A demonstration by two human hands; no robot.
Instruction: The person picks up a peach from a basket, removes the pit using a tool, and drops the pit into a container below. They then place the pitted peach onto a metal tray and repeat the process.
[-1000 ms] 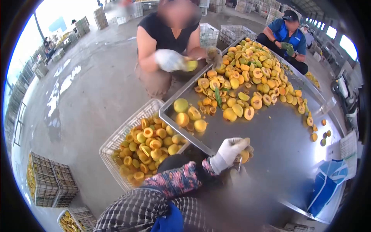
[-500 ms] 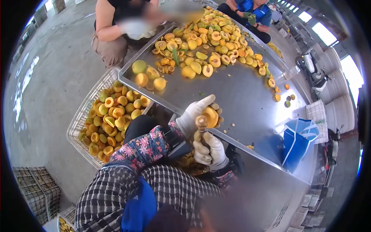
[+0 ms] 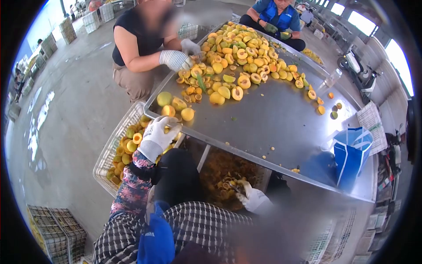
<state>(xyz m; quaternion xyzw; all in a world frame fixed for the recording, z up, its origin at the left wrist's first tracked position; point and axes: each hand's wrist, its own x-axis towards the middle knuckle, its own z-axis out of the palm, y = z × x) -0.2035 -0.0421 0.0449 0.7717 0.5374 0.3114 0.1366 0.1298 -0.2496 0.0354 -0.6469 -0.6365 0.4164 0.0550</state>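
Observation:
My left hand (image 3: 158, 135), in a white glove, is above the crate of halved yellow peaches (image 3: 133, 146), beside the table corner. Its fingers are bent and apart, and I see no fruit in its grip. Whole peaches (image 3: 187, 114) lie on the metal table just beyond it. Below the table's edge, my gloved right hand (image 3: 256, 200) is closed around a small pitting tool (image 3: 236, 188), only partly visible. That hand is over a bin of brown peach scraps (image 3: 222, 169).
A heap of halved peaches (image 3: 241, 53) covers the far part of the metal table (image 3: 246, 127). A blue bag (image 3: 351, 154) and a clear bottle (image 3: 333, 78) stand at the right. One co-worker (image 3: 138, 48) handles fruit at the left; another (image 3: 279, 20) sits behind.
My left hand has moved left from the table's front to the crate, and the peach half it held is gone from it. My right hand has lowered to the scrap bin with the tool.

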